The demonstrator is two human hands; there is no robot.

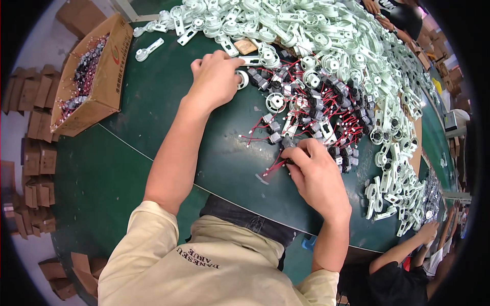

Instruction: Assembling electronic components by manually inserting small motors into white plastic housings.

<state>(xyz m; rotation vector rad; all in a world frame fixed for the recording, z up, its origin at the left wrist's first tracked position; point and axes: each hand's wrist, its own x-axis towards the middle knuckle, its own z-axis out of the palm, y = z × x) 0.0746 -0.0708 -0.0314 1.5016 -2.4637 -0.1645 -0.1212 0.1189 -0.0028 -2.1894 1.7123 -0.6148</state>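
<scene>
My left hand (pixel 217 79) is closed at the near edge of a heap of pale green plastic housings (pixel 286 25). Its fingers curl round one pale green housing (pixel 242 80), whose round end shows beside the palm; the rest of it is hidden. Lower and to the right, my right hand (pixel 319 176) pinches a small grey motor (pixel 287 143) with a black end. Red wires (pixel 274 168) trail from under the fingertips onto the table. Just beyond lies a pile of similar motors with red wires (pixel 352 109). A loose round housing (pixel 275 102) rests between my hands.
An open cardboard box (pixel 108 76) of wired motors stands at the left on the green table (pixel 224 158). More housings (pixel 390 188) spread down the right side. Other people's arms (pixel 408 247) reach in at the right. Folded cartons (pixel 38 127) stack beyond the left edge.
</scene>
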